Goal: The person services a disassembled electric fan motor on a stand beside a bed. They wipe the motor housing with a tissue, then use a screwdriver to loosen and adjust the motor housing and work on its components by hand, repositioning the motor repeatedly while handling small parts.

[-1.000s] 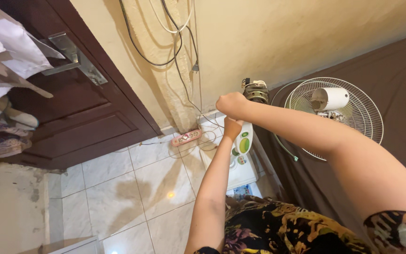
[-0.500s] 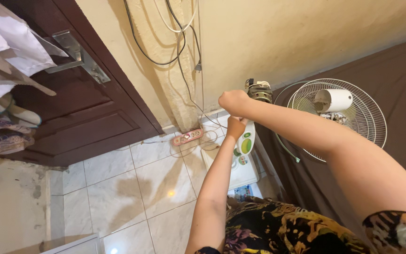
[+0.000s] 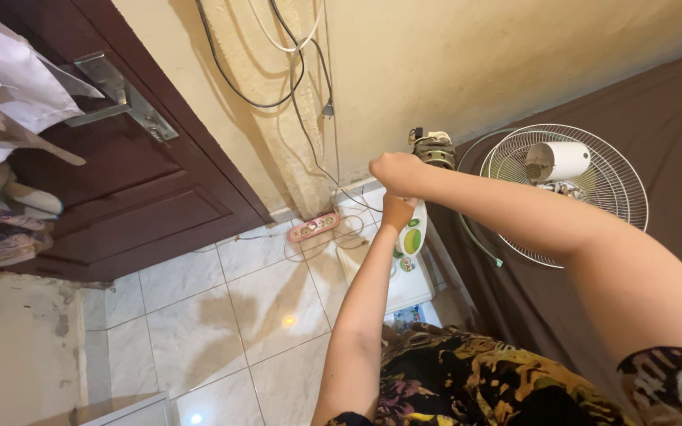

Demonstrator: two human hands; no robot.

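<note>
Barely anything has shifted vs the earlier frames: both hands stay at the same spot on the fan stand, only the view drifts a touch, so the fan grille sits slightly further right. Right hand (image 3: 395,171) is a closed fist on top, fingers wrapped around smth at the head of the white fan stand (image 3: 412,237), just beside the bare fan motor (image 3: 436,151); what exactly it grips is hidden by the knuckles. Left hand (image 3: 397,211) sits directly under it, fingers closed narrow around the upper stand, just above the green control buttons (image 3: 412,241). Stand's long axis runs roughly vertical, down from the hands twd the white base (image 3: 404,288) on the tiled floor (image 3: 222,308), so both hands stack along that axis, right above left, touching or nearly so. Motor lies up and right of the right fist, closer to the right hand than the left. Detached fan grille (image 3: 593,197) w/ a white housing (image 3: 558,160) lies flat on the dark brown bed (image 3: 657,118), well apart to the right. Pink power strip (image 3: 315,226) lies on the floor near the wall, left of the stand, cables running up the wall. Dark wooden door (image 3: 144,189) stands far left.
</note>
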